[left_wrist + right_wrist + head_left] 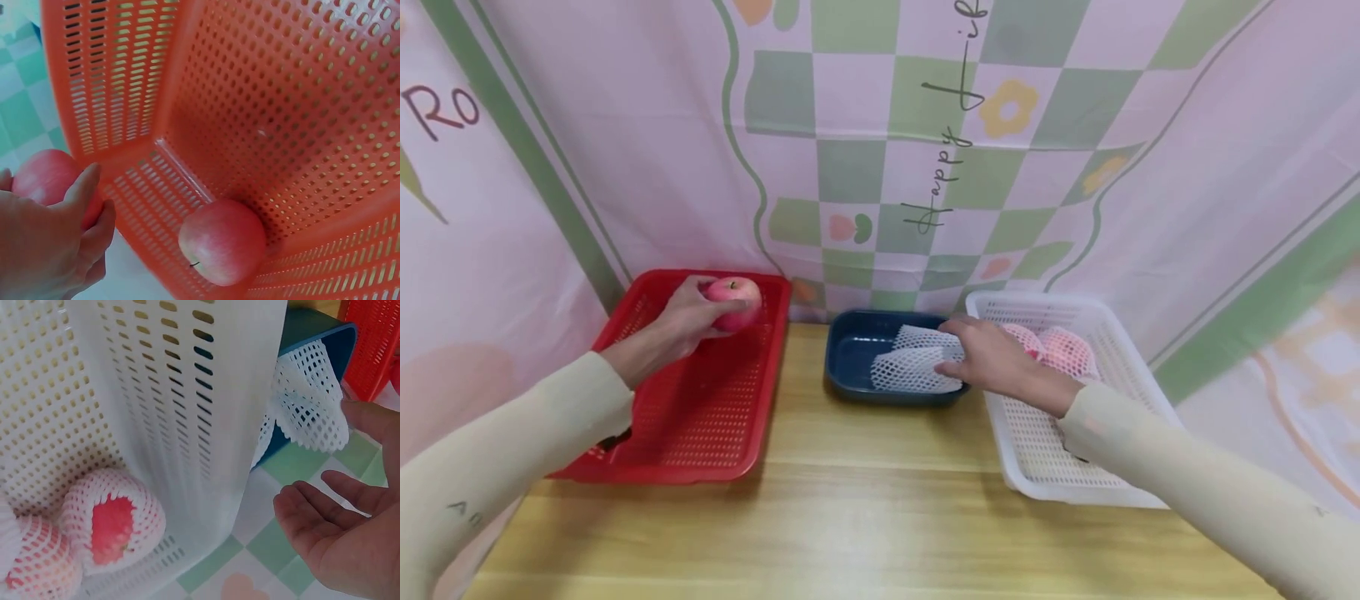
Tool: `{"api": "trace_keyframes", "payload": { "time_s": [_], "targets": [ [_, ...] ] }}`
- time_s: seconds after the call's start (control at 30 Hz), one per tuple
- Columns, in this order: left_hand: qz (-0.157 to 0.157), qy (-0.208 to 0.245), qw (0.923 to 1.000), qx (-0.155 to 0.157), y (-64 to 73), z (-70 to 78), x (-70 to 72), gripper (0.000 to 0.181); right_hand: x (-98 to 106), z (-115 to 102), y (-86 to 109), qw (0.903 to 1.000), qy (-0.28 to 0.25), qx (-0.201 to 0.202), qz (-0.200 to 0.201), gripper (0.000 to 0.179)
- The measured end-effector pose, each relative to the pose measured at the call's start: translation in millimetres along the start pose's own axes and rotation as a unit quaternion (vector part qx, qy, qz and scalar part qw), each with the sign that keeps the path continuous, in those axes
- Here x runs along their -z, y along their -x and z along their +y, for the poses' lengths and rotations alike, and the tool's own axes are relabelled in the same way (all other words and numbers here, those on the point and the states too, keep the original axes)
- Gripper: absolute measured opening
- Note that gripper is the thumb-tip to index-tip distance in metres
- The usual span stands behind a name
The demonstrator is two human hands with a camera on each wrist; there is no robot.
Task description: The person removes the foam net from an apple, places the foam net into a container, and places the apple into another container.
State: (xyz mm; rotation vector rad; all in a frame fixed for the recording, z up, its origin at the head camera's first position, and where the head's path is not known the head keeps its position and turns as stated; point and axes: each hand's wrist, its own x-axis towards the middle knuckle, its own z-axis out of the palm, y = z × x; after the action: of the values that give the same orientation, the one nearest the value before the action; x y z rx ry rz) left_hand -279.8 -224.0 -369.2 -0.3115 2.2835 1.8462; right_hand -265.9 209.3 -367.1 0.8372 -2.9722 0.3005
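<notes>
Left hand (688, 317) grips a round pink-red apple (735, 300) over the far end of the rectangular red plastic basket (700, 429); a second pink-red apple (222, 240) lies inside. Right hand (992, 354): fingers loosely spread, beside white foam-mesh sleeves (917, 371) in the dark-blue rectangular tray (855, 354); fingertip contact, cannot tell.

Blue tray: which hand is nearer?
Right. The right hand is at the right edge of the blue tray, beside the foam nets; the left hand holds an apple over the red basket.
</notes>
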Motion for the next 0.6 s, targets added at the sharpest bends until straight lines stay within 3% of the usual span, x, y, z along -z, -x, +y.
{"api": "trace_keyframes", "payload": {
  "time_s": [0.3, 0.6],
  "targets": [
    [-0.026, -0.029, 0.9990, 0.022, -13.2, -11.3, 4.4, 0.083, 26.9, 10.1, 18.0, 1.0000, 0.005, -0.004, 0.001, 0.066],
    [-0.031, -0.058, 0.9964, 0.055, -24.9, -24.7, 1.6, 0.091, 45.7, 29.1, 39.7, 0.9991, 0.020, -0.036, 0.004, 0.069]
  ]
}}
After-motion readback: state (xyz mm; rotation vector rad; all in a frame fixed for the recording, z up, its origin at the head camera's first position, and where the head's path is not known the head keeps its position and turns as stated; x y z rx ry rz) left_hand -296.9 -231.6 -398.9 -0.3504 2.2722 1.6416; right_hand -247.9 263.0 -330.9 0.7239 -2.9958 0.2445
